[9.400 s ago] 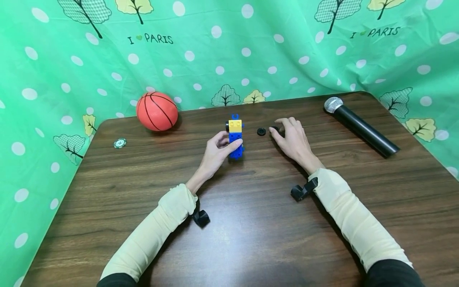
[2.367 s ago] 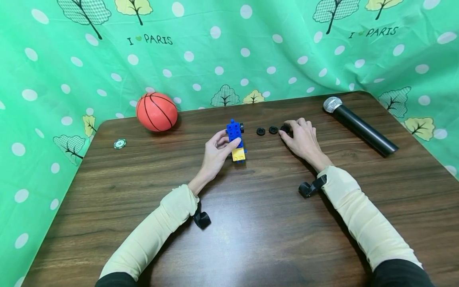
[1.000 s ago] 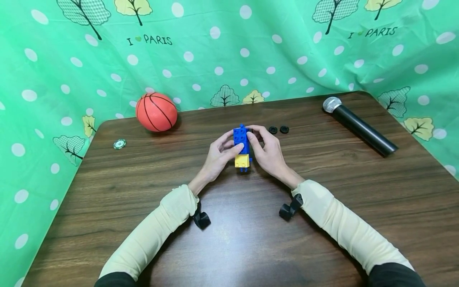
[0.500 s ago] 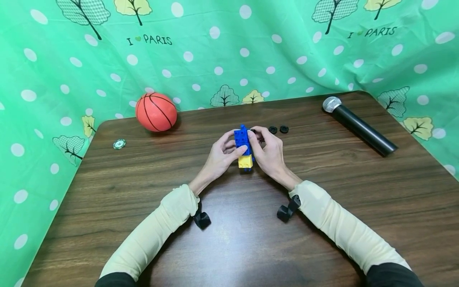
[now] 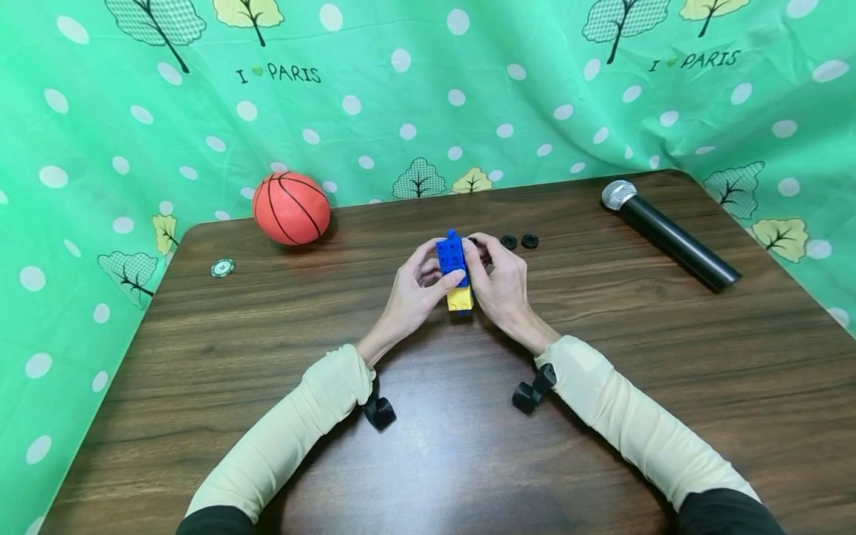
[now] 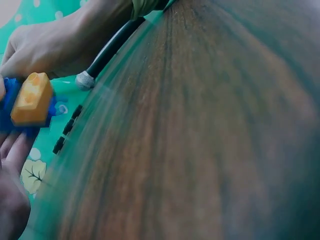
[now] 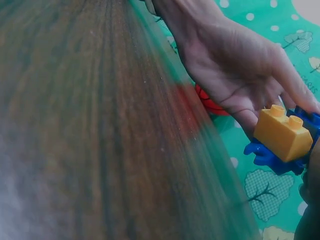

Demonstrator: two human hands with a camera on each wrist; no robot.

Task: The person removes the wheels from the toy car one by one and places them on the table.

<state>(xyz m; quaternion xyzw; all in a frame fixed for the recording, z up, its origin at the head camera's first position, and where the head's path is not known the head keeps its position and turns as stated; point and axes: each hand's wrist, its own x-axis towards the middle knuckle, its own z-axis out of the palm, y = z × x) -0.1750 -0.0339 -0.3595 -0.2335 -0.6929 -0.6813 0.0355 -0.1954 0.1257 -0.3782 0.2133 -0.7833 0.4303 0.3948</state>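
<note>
Over the middle of the table, my left hand [image 5: 413, 293] grips a toy brick car [image 5: 452, 256] with its thumb on top. Blue studded bricks form its far part, and a yellow brick [image 7: 282, 134] sits at the end nearer me. Small blue axle stubs jut below that brick in the right wrist view. My right hand [image 5: 501, 290] pinches the car's right side near the far end. A dark bit of wheel [image 5: 472, 241] shows between its fingers. Behind it lie black wheels [image 5: 519, 241]; the left wrist view shows three of these wheels [image 6: 68, 126] in a row.
A red toy basketball [image 5: 291, 209] stands at the table's back left, with a green and white chip [image 5: 223, 268] in front of it. A black microphone [image 5: 678, 238] lies at the back right. Behind hangs a green dotted cloth [image 5: 374, 134].
The car has been turned end for end, its yellow brick now nearer me. After setting a third wheel in the row, my right hand moved left onto the car. Both hands have barely shifted lately.
</note>
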